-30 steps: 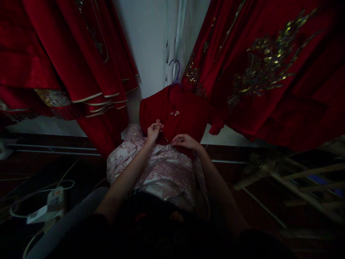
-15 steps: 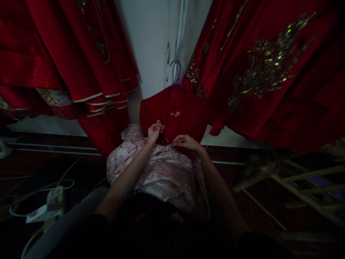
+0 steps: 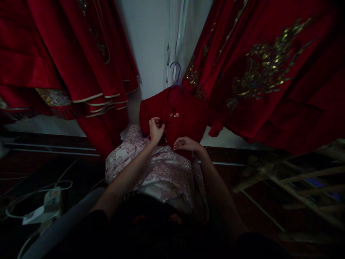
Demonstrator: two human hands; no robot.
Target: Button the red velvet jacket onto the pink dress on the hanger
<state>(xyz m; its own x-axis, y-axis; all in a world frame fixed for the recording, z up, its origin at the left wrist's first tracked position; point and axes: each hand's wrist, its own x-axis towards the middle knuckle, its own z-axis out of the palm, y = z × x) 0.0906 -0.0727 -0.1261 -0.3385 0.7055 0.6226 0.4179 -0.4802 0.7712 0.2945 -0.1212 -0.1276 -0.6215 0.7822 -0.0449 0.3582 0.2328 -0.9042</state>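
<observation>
A red garment [image 3: 188,117] on a purple hanger [image 3: 177,75] hangs before me, its lower part over the pale floral brocade cloth on my lap. One beaded flower fastener [image 3: 174,115] sits below its neckline. My left hand [image 3: 156,132] is over the garment's left front, fingers curled around a beaded flower ornament [image 3: 157,123] that they mostly hide. Lower and to the right, my right hand [image 3: 187,144] is closed in a pinch at the garment's lower front. Small beads show near its fingertips; what it grips is too small to name.
Red garments with gold trim [image 3: 99,79] hang at the left. At the right hangs a red garment with gold sequin embroidery [image 3: 266,68]. The floral brocade [image 3: 161,176] covers my lap. A power strip with cables [image 3: 52,199] lies lower left, and a wooden frame [image 3: 291,187] stands lower right.
My left hand has turned and moved slightly right, its fingers now curled over the beaded ornament that showed plainly before. The right hand stays almost in place.
</observation>
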